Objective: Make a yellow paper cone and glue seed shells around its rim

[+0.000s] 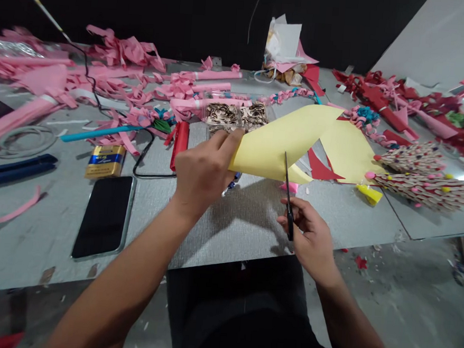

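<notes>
A sheet of yellow paper (274, 140) is held up above the table, its far end curling over to the right. My left hand (208, 167) grips the sheet's left end between thumb and fingers. In my right hand (310, 238) is a pair of scissors (289, 204) with dark handles, the blades pointing away from me and meeting the sheet's near edge. A narrow strip of the paper hangs just right of the blades. Beyond it lies another yellow piece (347, 150), with red paper scraps (320, 167) beside it.
A phone (104, 218), a gold-and-blue pack (106, 161) and a dark blue stapler-like tool (17, 170) lie on the left. Pink paper (125, 50) covers the back. A clear box (236, 113) holds small wooden pieces. Two decorated cones (425, 185) lie at right.
</notes>
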`<action>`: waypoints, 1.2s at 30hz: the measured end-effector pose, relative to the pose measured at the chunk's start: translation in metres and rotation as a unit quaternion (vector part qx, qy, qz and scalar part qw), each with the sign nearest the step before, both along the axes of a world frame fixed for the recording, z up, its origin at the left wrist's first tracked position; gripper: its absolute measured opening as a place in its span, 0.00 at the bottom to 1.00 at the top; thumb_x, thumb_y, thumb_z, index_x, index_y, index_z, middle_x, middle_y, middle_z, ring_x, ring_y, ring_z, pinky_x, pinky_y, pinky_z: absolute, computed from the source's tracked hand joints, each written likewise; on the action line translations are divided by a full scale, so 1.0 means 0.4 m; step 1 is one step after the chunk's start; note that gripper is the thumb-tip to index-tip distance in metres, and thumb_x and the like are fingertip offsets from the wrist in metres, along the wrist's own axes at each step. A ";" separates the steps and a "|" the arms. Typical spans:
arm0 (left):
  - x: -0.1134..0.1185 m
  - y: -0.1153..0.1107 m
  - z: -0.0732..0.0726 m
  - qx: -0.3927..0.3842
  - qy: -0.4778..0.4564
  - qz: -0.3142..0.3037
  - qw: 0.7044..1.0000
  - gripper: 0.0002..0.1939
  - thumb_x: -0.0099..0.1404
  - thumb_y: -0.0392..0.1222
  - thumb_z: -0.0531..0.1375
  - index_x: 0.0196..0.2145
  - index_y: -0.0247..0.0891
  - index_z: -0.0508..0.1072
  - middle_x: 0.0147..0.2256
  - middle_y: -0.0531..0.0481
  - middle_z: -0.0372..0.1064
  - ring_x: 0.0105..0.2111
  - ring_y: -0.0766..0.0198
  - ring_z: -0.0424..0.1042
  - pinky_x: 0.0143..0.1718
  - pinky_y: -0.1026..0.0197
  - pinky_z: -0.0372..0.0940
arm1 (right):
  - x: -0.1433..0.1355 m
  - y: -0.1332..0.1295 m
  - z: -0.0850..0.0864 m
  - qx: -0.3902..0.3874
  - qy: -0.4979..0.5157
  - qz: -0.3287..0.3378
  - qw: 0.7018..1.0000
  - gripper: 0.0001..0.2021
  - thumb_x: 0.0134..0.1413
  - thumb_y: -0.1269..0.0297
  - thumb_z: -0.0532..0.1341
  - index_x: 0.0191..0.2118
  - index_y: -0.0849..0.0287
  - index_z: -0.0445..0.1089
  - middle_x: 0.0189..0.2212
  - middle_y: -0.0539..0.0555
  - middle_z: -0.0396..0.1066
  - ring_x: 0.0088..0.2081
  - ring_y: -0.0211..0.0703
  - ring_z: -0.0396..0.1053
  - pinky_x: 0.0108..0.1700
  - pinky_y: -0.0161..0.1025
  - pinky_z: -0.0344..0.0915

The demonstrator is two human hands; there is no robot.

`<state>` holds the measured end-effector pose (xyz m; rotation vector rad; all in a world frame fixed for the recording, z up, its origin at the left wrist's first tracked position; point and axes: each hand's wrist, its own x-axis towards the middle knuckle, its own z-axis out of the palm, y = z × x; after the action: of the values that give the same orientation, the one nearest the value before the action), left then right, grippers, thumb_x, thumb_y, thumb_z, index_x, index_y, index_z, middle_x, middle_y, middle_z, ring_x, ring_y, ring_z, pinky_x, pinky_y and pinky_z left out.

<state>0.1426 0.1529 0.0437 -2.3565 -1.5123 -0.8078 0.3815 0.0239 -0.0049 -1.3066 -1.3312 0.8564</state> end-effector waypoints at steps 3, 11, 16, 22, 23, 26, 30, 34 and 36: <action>-0.001 0.001 -0.001 0.005 -0.002 0.004 1.000 0.33 0.74 0.39 0.66 0.74 0.48 0.70 0.55 0.40 0.83 0.46 0.45 0.84 0.39 0.54 0.69 | 0.003 -0.004 0.000 -0.004 0.017 0.004 1.000 0.12 0.70 0.66 0.67 0.55 0.47 0.81 0.36 0.48 0.72 0.36 0.41 0.82 0.42 0.40 0.83; -0.003 0.000 -0.001 0.046 0.004 -0.011 0.999 0.32 0.75 0.37 0.64 0.74 0.45 0.70 0.54 0.37 0.83 0.45 0.45 0.84 0.40 0.53 0.72 | -0.006 -0.015 0.030 -0.015 0.019 0.003 1.000 0.15 0.64 0.61 0.75 0.54 0.51 0.80 0.33 0.48 0.73 0.33 0.40 0.74 0.38 0.39 0.77; 0.001 -0.005 0.001 0.061 0.013 -0.015 0.998 0.31 0.77 0.37 0.63 0.75 0.46 0.71 0.53 0.36 0.83 0.44 0.45 0.84 0.40 0.52 0.73 | -0.005 -0.018 0.041 -0.039 0.037 0.015 0.998 0.15 0.64 0.60 0.74 0.55 0.52 0.78 0.34 0.48 0.73 0.33 0.39 0.73 0.37 0.38 0.76; 0.010 -0.018 0.012 0.080 0.036 -0.012 0.996 0.30 0.78 0.35 0.59 0.75 0.46 0.72 0.55 0.37 0.84 0.41 0.48 0.83 0.35 0.53 0.71 | -0.007 -0.017 0.044 -0.035 0.054 0.017 0.998 0.16 0.64 0.60 0.74 0.55 0.51 0.77 0.34 0.48 0.73 0.32 0.38 0.70 0.36 0.38 0.75; 0.012 -0.019 0.013 0.083 0.042 -0.011 0.996 0.30 0.78 0.35 0.59 0.75 0.45 0.72 0.55 0.37 0.84 0.41 0.49 0.83 0.34 0.53 0.70 | -0.009 -0.017 0.046 -0.036 0.056 0.014 0.998 0.16 0.63 0.60 0.74 0.55 0.51 0.77 0.34 0.48 0.72 0.31 0.38 0.69 0.36 0.38 0.74; 0.014 -0.021 0.014 0.088 0.052 -0.009 0.995 0.30 0.78 0.34 0.59 0.74 0.46 0.73 0.54 0.38 0.85 0.40 0.49 0.82 0.32 0.54 0.68 | -0.013 -0.018 0.050 -0.042 0.059 0.001 0.997 0.15 0.63 0.60 0.73 0.53 0.51 0.77 0.32 0.47 0.70 0.29 0.38 0.67 0.32 0.37 0.72; 0.014 -0.025 0.015 0.073 0.034 -0.011 0.997 0.32 0.77 0.34 0.60 0.75 0.48 0.72 0.55 0.38 0.84 0.41 0.50 0.82 0.33 0.54 0.69 | -0.019 -0.018 0.051 -0.046 0.057 -0.019 0.997 0.12 0.64 0.60 0.73 0.51 0.52 0.79 0.31 0.47 0.69 0.27 0.36 0.64 0.29 0.36 0.69; 0.013 -0.029 0.017 0.057 0.024 -0.010 0.998 0.32 0.78 0.34 0.60 0.76 0.50 0.71 0.55 0.38 0.84 0.43 0.50 0.83 0.36 0.55 0.71 | -0.025 -0.019 0.045 -0.041 0.060 -0.021 0.997 0.12 0.64 0.58 0.73 0.50 0.52 0.79 0.29 0.45 0.68 0.25 0.35 0.63 0.28 0.35 0.68; 0.011 -0.027 0.015 0.055 0.023 -0.012 0.998 0.33 0.78 0.34 0.59 0.76 0.50 0.70 0.55 0.38 0.83 0.44 0.49 0.83 0.37 0.54 0.72 | -0.026 -0.020 0.042 -0.045 0.070 -0.018 0.996 0.12 0.65 0.57 0.73 0.50 0.52 0.79 0.28 0.45 0.68 0.25 0.36 0.63 0.27 0.36 0.68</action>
<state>0.1469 0.1419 0.0499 -2.3016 -1.3876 -0.8159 0.3712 0.0157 0.0119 -1.3118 -1.1679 0.9735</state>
